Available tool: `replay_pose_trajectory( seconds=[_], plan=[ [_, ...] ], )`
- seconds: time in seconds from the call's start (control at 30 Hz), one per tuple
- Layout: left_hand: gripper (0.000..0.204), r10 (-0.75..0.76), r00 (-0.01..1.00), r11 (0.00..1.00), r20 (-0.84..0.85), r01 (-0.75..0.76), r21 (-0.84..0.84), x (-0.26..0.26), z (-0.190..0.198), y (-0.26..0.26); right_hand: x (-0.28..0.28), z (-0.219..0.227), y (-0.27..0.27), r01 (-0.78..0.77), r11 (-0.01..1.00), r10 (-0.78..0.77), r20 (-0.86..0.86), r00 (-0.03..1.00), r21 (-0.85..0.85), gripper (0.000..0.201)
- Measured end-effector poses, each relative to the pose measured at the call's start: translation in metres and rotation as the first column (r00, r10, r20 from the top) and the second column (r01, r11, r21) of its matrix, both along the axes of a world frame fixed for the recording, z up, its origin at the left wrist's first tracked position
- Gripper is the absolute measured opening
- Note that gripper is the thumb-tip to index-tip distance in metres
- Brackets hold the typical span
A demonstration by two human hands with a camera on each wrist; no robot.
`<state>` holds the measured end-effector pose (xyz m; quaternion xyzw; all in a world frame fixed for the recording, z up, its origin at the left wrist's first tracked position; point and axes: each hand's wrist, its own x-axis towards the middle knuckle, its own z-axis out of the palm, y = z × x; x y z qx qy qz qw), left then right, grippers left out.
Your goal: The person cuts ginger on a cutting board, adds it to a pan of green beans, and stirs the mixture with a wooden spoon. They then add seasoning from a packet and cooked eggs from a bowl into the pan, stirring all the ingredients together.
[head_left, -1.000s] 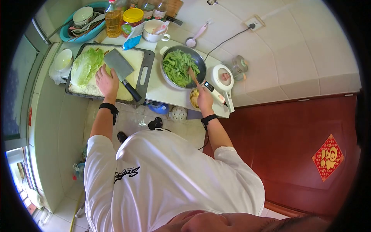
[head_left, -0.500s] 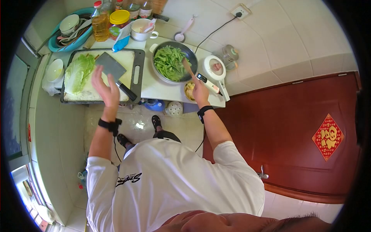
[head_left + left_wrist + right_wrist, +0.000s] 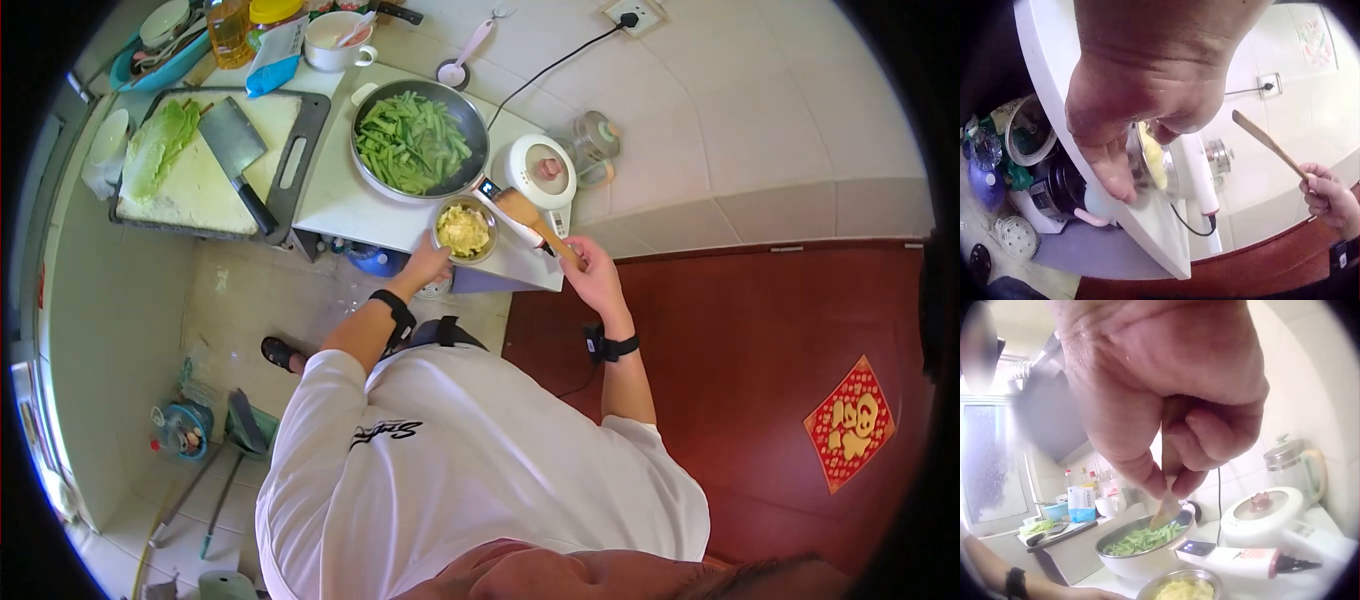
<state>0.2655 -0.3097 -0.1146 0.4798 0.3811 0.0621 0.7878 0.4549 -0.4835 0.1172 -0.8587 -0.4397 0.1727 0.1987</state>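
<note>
A metal bowl [image 3: 466,259] holds yellow pieces that look like scrambled egg [image 3: 462,232]. My left hand [image 3: 430,264] grips this bowl from the side near the counter's front edge; the left wrist view has fingers and thumb about its rim. My right hand [image 3: 597,275] pinches the handle of a wooden spatula [image 3: 520,208], whose blade lies over the pan's handle in the head view. Behind the bowl, a deep electric pan [image 3: 478,130] contains chopped green vegetable pieces [image 3: 410,145]. In the right wrist view my curled fingers [image 3: 1216,437] hold the spatula pointing downward.
On the left, a cutting board [image 3: 225,195] bears a cleaver [image 3: 233,140] and leafy cabbage [image 3: 165,145]. Beside the pan stands a white lidded cooker [image 3: 520,165], with a glass jug [image 3: 595,140] behind. A power cord [image 3: 555,65] runs to the wall socket.
My left hand has left the cutting board and moved right to the bowl. The spatula has come out of the pan, drawn right and towards me by my right hand.
</note>
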Motion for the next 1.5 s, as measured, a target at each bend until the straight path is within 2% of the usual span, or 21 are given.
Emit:
replay_pose_trajectory(
  seconds=[0.07,0.1,0.13,0.2,0.23,0.3,0.4,0.47,0.53,0.57,0.63,0.67,0.73,0.77,0.8,0.87,1.0,1.13,1.23,1.4,1.5],
  plan=[
    [0.072,0.059,0.994,0.998,0.088,-0.058,-0.015,0.018,-0.007,-0.012,0.015,-0.014,-0.012,-0.069,0.984,0.086,-0.098,0.991,0.163,0.028],
    [0.068,0.152,0.984,0.988,0.095,-0.148,-0.043,0.023,-0.007,-0.018,0.015,-0.012,-0.013,-0.087,0.982,0.104,-0.096,0.99,0.166,0.028],
    [0.065,0.241,0.966,0.97,0.099,-0.235,-0.068,0.026,-0.007,-0.022,0.013,-0.009,-0.014,-0.066,0.979,0.108,-0.214,0.971,0.194,0.026],
    [0.062,0.29,0.954,0.957,0.078,-0.288,-0.037,0.03,-0.007,-0.027,0.008,0.005,-0.016,-0.053,0.973,0.127,-0.329,0.936,0.225,0.025],
    [0.06,0.326,0.944,0.945,0.055,-0.326,-0.009,0.03,-0.006,-0.028,0.004,0.017,-0.016,-0.002,0.99,0.055,-0.372,0.927,0.142,0.024],
    [0.059,0.311,0.949,0.95,0.048,-0.312,0.016,0.022,-0.001,-0.031,0.01,0.019,-0.021,0.037,0.997,-0.007,-0.412,0.911,0.065,0.023],
    [0.058,0.312,0.949,0.948,0.034,-0.314,0.047,-0.008,0.026,-0.036,0.026,0.01,-0.03,-0.125,0.982,0.165,-0.329,0.93,0.139,0.022],
    [0.059,0.235,0.971,0.965,0.035,-0.237,0.11,-0.034,0.031,-0.037,0.011,0.03,-0.025,-0.085,0.981,0.154,-0.432,0.889,0.174,0.02],
    [0.053,0.314,0.949,0.939,0.029,-0.315,0.138,-0.068,0.064,-0.038,0.001,0.042,-0.017,-0.1,0.984,0.159,-0.487,0.859,0.145,0.017],
    [0.053,0.293,0.956,0.946,0.024,-0.294,0.136,-0.086,0.078,-0.036,-0.001,0.043,-0.012,-0.103,0.966,0.216,-0.53,0.82,0.235,0.017],
    [0.048,0.304,0.953,0.939,-0.001,-0.299,0.167,-0.122,0.115,-0.033,-0.011,0.049,0.004,-0.094,0.901,0.335,-0.54,0.772,0.424,0.011],
    [0.048,0.326,0.945,0.931,-0.018,-0.318,0.179,-0.142,0.138,-0.029,-0.016,0.049,0.014,-0.106,0.895,0.356,-0.553,0.753,0.432,0.011],
    [0.043,0.34,0.938,0.918,-0.061,-0.317,0.239,-0.181,0.183,-0.016,-0.031,0.048,0.042,0.127,0.733,0.477,-0.639,0.603,0.668,0.012],
    [0.043,0.353,0.933,0.911,-0.073,-0.325,0.252,-0.198,0.2,-0.007,-0.045,0.056,0.061,0.133,0.66,0.525,-0.581,0.622,0.739,0.017],
    [0.036,0.412,0.909,0.879,-0.061,-0.379,0.289,-0.214,0.215,0.004,-0.061,0.062,0.078,0.14,0.656,0.532,-0.587,0.61,0.741,0.017],
    [0.029,0.467,0.884,0.841,-0.042,-0.429,0.33,-0.244,0.228,0.032,-0.097,0.075,0.113,0.215,0.514,0.543,-0.51,0.667,0.83,0.017],
    [0.032,0.522,0.852,0.78,0.042,-0.496,0.38,-0.301,0.22,0.108,-0.181,0.084,0.182,0.184,0.452,0.601,-0.451,0.659,0.873,0.017],
    [0.039,0.528,0.844,0.786,0.09,-0.526,0.325,-0.354,0.186,0.176,-0.276,0.07,0.263,0.001,0.553,0.631,-0.42,0.653,0.833,0.017],
    [0.04,0.485,0.871,0.826,0.081,-0.486,0.287,-0.38,0.156,0.217,-0.338,0.059,0.317,-0.098,0.629,0.569,-0.371,0.734,0.771,0.016],
    [0.039,0.371,0.926,0.899,0.078,-0.379,0.221,-0.403,0.142,0.259,-0.39,0.056,0.369,-0.161,0.713,0.477,-0.304,0.825,0.683,0.017],
    [0.044,0.319,0.94,0.933,0.117,-0.333,0.136,-0.408,0.14,0.26,-0.414,0.062,0.39,-0.277,0.785,0.421,-0.149,0.895,0.554,0.021]
  ],
)
